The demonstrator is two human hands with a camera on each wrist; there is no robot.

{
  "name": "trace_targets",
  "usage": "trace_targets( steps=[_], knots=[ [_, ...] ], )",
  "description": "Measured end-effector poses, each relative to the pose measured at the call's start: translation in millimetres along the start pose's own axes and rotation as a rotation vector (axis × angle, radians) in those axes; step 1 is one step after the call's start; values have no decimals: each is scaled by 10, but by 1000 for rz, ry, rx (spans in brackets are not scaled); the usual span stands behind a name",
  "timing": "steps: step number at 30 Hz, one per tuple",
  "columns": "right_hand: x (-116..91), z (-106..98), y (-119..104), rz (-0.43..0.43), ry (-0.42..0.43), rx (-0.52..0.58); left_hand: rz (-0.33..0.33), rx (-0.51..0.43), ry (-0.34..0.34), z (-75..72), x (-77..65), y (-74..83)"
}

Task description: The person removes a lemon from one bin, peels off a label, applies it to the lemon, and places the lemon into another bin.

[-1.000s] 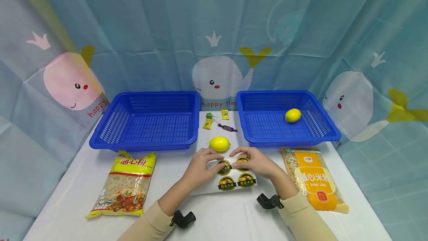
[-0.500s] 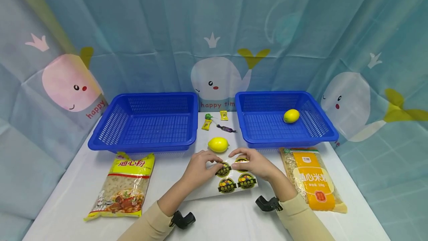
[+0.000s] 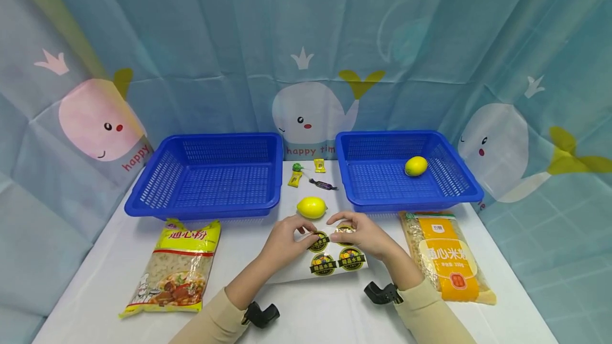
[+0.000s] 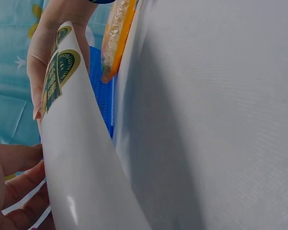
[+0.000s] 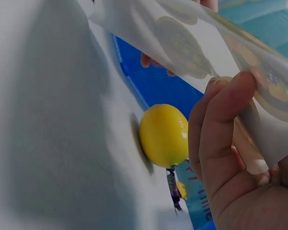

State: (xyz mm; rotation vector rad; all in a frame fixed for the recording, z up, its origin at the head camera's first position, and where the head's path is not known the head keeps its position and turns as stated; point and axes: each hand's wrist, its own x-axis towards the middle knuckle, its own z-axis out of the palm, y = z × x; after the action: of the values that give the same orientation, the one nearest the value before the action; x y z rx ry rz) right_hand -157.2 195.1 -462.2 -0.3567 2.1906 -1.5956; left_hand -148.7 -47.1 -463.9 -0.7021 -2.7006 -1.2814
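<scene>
A white sheet of round dark green-and-gold fruit stickers (image 3: 323,264) is held up off the white table, tilted, between both hands. My left hand (image 3: 285,240) pinches its far edge near the upper left sticker, thumb on the front. With thumb and curled fingers, my right hand (image 3: 365,233) grips the sheet at the upper right sticker. In the right wrist view the sheet bends around the right fingertips (image 5: 242,86), and stickers show through its back. Just beyond the sheet a yellow lemon (image 3: 312,207) lies on the table.
Two blue plastic baskets stand at the back: the left basket (image 3: 205,211) is bare, and the right basket (image 3: 411,207) holds another lemon (image 3: 416,166). Wrapped candies (image 3: 323,184) and a green lollipop (image 3: 297,167) lie between. Pasta bags flank the hands, yellow (image 3: 177,269) left, orange (image 3: 449,259) right.
Both hands keep their hold on the sticker sheet and barely move. The sheet's near part shifts very slightly; the whole head view drifts a little.
</scene>
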Motion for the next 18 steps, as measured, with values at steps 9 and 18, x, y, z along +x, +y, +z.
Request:
trace_targets(
  steps=[9, 18],
  knots=[
    [18, 20, -7, -4, -7, 5, -86, -67, -22, 18, -14, -22],
    [26, 51, -12, -6, 3, -17, -110, -89, -45, 15, -10, -44]
  ],
)
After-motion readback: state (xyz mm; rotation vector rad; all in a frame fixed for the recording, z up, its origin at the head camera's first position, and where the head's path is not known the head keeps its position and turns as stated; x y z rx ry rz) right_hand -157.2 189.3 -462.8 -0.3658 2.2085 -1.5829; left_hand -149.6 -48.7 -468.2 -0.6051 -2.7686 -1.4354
